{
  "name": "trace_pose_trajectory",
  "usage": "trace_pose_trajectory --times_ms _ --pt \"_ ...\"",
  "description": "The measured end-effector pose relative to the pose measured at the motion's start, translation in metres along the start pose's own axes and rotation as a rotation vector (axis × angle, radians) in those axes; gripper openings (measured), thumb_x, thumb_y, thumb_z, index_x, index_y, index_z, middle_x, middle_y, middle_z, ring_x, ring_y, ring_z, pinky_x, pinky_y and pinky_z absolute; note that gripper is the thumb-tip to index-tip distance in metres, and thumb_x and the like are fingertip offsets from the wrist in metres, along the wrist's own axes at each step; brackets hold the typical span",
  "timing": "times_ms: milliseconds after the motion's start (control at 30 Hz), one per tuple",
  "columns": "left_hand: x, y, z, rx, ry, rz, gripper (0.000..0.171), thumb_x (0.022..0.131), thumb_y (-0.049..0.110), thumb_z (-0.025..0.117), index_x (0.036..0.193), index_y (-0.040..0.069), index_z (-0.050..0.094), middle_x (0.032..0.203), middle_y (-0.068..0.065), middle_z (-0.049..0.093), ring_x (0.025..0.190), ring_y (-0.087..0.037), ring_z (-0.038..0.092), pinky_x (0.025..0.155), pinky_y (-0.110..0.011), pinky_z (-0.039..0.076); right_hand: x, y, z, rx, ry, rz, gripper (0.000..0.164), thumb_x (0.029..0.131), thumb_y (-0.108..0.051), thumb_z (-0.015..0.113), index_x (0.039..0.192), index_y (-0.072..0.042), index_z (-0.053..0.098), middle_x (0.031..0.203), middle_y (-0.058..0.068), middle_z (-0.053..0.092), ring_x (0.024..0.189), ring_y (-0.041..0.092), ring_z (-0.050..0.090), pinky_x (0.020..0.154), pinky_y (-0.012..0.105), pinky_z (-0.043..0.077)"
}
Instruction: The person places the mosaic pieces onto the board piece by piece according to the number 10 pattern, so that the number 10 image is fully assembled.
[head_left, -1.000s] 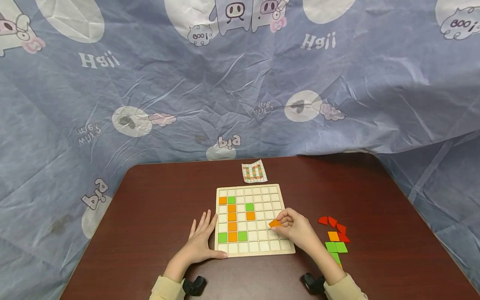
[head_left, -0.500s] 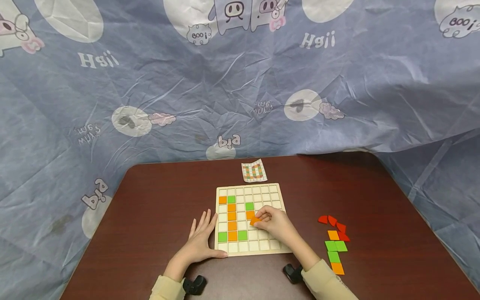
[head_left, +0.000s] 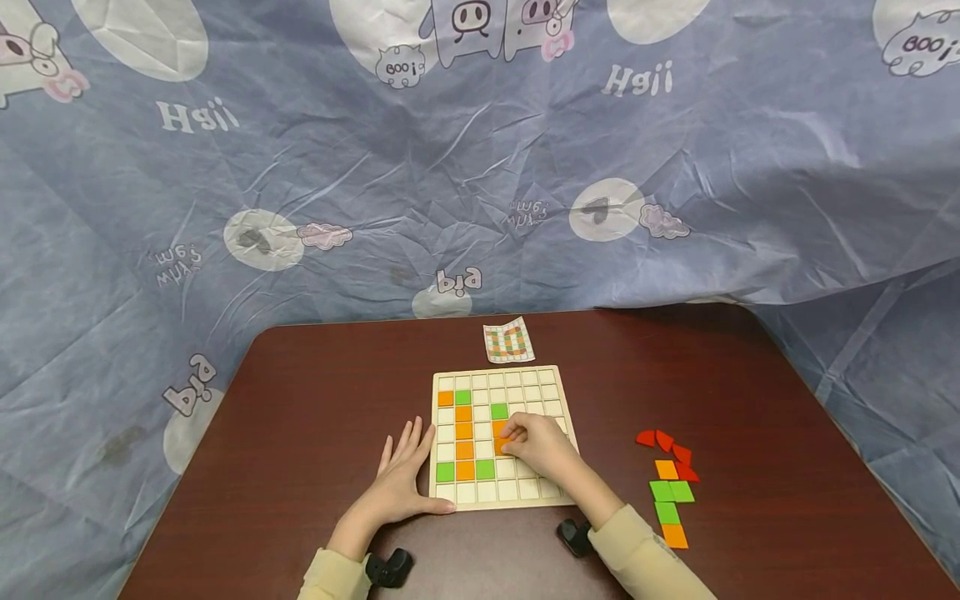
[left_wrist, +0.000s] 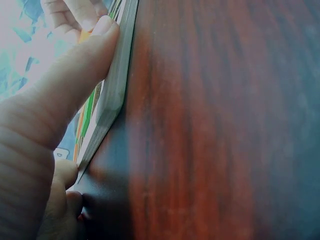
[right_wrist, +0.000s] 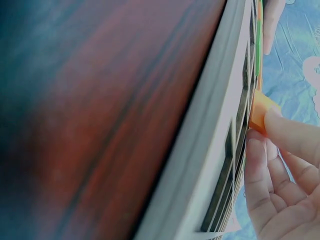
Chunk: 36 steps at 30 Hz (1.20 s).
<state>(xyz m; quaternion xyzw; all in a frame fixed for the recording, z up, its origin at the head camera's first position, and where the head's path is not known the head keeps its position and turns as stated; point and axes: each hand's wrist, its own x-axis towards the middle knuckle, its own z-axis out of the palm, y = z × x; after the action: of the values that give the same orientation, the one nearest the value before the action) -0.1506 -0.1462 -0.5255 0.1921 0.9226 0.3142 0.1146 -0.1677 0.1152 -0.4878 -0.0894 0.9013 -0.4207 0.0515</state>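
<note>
A square wooden grid board (head_left: 528,492) lies on the table, with orange and green square tiles set in some of its cells. My right hand (head_left: 542,443) pinches an orange tile (right_wrist: 261,111) between thumb and fingers. In the head view that tile sits at a cell just below another orange tile (head_left: 498,427), which has a green tile (head_left: 498,411) above it. Spread along the board's left side is my left hand (head_left: 401,483); its thumb rests at the near left corner and its fingers lie beside the left edge.
Beyond the board lies a small pattern card (head_left: 508,341) printed with a coloured grid. To the right on the dark table (head_left: 765,433) are several red pieces (head_left: 664,440), green tiles (head_left: 667,512) and orange tiles (head_left: 674,536). A patterned blue cloth (head_left: 390,192) hangs behind.
My right hand has carried the orange tile leftward across the board and lowered it to a cell under the other orange tile. The left hand has stayed in place.
</note>
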Motion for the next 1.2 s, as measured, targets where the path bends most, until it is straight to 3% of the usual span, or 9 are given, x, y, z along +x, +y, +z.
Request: trace_pose_trajectory --times_ms 667,933,1200 --pt "-0.001 0.001 -0.001 -0.002 0.009 0.004 0.126 0.065 0.054 0.087 0.158 0.006 0.017 0.165 -0.020 0.003 0.154 -0.037 -0.001 0.119 -0.061 -0.005 0.001 -0.003 0.002 -0.126 0.026 -0.037 0.008 0.079 -0.004 0.080 0.080 -0.009 0.074 0.080 -0.001 0.057 0.069 0.008 0.051 0.061 0.018 0.044" --pt "0.000 0.001 0.000 -0.003 0.005 0.010 0.126 0.065 0.054 0.086 0.158 0.006 0.017 0.165 -0.020 0.003 0.153 -0.038 -0.001 0.119 -0.062 -0.006 -0.002 -0.001 -0.005 -0.067 0.009 -0.003 0.008 0.080 -0.005 0.079 0.084 -0.009 0.074 0.082 -0.001 0.063 0.070 0.007 0.056 0.064 0.019 0.047" --pt "-0.001 0.000 0.000 0.010 -0.001 0.000 0.126 0.065 0.056 0.086 0.159 0.008 0.015 0.165 -0.018 0.002 0.154 -0.036 -0.001 0.119 -0.060 -0.005 -0.009 0.007 -0.028 0.009 0.021 0.063 0.007 0.084 -0.007 0.076 0.090 -0.008 0.073 0.080 -0.003 0.069 0.071 0.006 0.061 0.065 0.022 0.050"
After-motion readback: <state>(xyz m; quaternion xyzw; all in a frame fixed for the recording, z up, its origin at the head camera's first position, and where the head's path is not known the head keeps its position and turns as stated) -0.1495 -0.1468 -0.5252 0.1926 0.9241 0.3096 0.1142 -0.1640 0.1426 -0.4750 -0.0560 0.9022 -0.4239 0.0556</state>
